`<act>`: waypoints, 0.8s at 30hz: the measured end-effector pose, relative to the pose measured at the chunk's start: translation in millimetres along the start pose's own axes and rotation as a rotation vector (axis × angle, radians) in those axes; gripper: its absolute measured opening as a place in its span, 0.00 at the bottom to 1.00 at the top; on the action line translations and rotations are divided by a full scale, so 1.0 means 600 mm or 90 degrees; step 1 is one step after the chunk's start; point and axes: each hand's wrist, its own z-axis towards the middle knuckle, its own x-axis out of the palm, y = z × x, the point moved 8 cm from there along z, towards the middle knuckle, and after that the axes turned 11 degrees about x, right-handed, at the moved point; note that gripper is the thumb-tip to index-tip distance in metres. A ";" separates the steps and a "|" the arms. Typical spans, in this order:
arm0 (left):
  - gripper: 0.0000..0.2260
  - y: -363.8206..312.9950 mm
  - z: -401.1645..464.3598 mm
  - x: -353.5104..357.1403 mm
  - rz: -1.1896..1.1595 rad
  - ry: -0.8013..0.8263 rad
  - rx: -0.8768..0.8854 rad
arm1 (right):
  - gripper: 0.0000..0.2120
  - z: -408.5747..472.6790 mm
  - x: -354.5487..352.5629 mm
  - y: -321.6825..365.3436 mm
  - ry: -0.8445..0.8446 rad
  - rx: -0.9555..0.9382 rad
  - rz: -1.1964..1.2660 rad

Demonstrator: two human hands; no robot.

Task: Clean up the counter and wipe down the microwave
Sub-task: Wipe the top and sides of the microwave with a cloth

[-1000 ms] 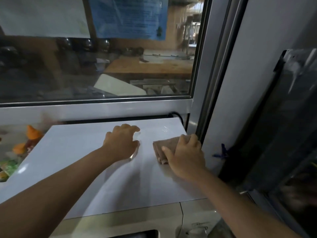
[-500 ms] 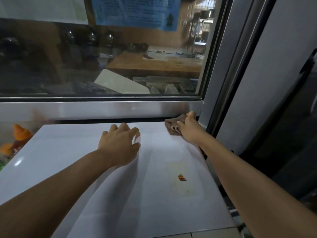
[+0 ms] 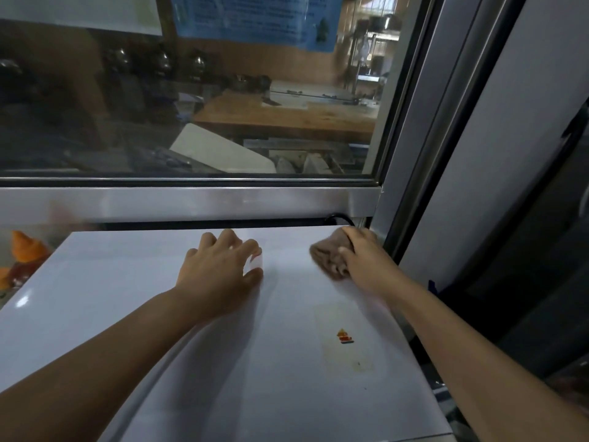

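Observation:
The microwave's white top [image 3: 134, 314] fills the lower half of the head view. My left hand [image 3: 220, 272] rests on it near the middle, fingers loosely bent and spread, holding nothing. My right hand [image 3: 363, 263] grips a folded brown cloth [image 3: 325, 258] and presses it on the top near the far right corner. A small red and orange sticker [image 3: 344, 336] sits on the top, nearer to me than the cloth.
A metal window frame [image 3: 191, 202] and glass run right behind the microwave. A black cable [image 3: 339, 217] loops at the back right corner. Orange-capped bottles [image 3: 25, 250] stand left of the microwave. A grey wall panel [image 3: 497, 186] and dark gap lie to the right.
My right hand pushed the cloth from the middle right of the top to the far right corner, then drew it slightly back toward me. My left hand stayed put.

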 end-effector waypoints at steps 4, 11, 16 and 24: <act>0.19 0.000 0.000 0.001 0.012 0.014 0.005 | 0.18 0.050 0.003 0.012 0.002 -0.011 -0.043; 0.20 0.004 -0.007 -0.006 -0.020 0.040 0.017 | 0.17 0.014 -0.019 0.010 0.013 -0.117 -0.171; 0.18 0.045 -0.035 -0.024 -0.071 -0.020 -0.018 | 0.18 0.002 0.009 0.066 0.062 -0.216 -0.197; 0.15 0.110 -0.063 -0.030 -0.006 -0.025 -0.059 | 0.22 0.026 0.015 0.065 0.103 -0.100 -0.106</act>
